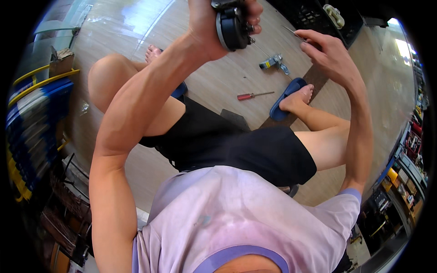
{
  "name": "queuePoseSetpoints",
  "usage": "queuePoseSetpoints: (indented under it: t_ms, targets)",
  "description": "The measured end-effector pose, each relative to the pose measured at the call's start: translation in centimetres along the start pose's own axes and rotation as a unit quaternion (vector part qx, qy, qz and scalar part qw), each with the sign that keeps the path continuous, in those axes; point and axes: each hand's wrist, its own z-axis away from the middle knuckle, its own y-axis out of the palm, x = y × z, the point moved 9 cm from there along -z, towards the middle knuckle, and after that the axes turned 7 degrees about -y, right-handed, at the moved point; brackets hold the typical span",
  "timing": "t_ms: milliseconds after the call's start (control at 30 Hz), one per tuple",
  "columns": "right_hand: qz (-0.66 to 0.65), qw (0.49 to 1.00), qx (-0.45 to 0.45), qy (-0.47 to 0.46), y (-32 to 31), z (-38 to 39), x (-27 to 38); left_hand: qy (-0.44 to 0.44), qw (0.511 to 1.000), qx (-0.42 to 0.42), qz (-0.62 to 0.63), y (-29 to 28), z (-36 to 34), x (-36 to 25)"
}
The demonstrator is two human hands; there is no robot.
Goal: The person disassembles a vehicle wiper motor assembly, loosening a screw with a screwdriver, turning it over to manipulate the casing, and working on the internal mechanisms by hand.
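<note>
At the top edge, my left hand (208,35) is raised and closed around a round black device (233,29) with a silver rim. Small metal fittings stick out of the device's right side, and its upper part is cut off by the frame. My right hand (328,55) is closed to the right of it, apart from the device. Between its thumb and forefinger it pinches a thin, pointed metal tool (288,29), whose kind I cannot make out. The tip points up and left.
On the floor lie a red-handled screwdriver (246,96) and a grey-green tool (271,62) with a trigger-like lever. A blue sandal (278,107) is under my right foot. A black crate (298,13) stands at the far right, shelves (403,182) at right, stacked blue-and-white goods (34,132) at left.
</note>
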Motion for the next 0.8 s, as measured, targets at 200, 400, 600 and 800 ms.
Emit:
queuePoseSetpoints:
  t_ms: [200, 400, 600, 800]
  targets:
    - [-0.045, 0.980, -0.164, -0.102, -4.8, 2.2, 6.7, -0.005, 0.998, 0.044, 0.034, 0.4, -1.0, 0.3]
    - [-0.231, 0.953, -0.176, -0.083, -4.5, 2.2, 7.8, -0.026, 0.997, 0.037, 0.061, 0.9, -1.1, 0.6]
    - [-0.354, 0.917, -0.184, -0.017, -2.8, 1.6, 6.2, 0.000, 0.994, 0.080, 0.079, 2.3, -1.4, 0.0]
    - [-0.363, 0.912, -0.188, -0.035, -3.3, 1.0, 6.5, 0.018, 0.988, 0.132, 0.073, 2.3, -1.2, -1.1]
